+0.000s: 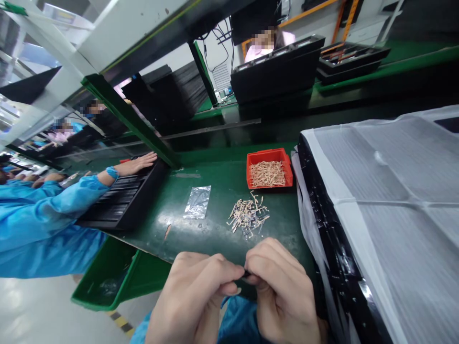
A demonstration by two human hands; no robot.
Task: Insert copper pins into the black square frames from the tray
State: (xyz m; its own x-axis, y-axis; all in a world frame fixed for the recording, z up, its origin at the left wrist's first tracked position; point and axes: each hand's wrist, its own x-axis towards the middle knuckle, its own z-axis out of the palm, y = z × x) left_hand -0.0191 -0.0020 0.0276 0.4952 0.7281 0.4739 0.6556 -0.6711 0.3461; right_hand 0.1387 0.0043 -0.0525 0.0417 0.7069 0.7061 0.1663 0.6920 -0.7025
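My left hand [201, 289] and my right hand [281, 286] meet fingertip to fingertip above the near edge of the green table [154, 241]. Both are closed in a pinch. Between the fingertips shows a tiny dark bit, mostly covered and too small to name. Just beyond the hands lies a loose pile of small beige and silver bent strips [247, 214]. Behind that pile a red bin [268, 185] holds many similar beige strips [267, 173]. To the left of the pile, a clear plastic bag [198, 202] rests flat on the table.
At right stands a tall black stack [333, 239] draped with a white sheet [387, 162]. A co-worker's blue sleeve [53, 210] and hand reach over a black tray [132, 210] at left. Below it is a green bin [107, 286]. A green post [132, 122] rises beyond.
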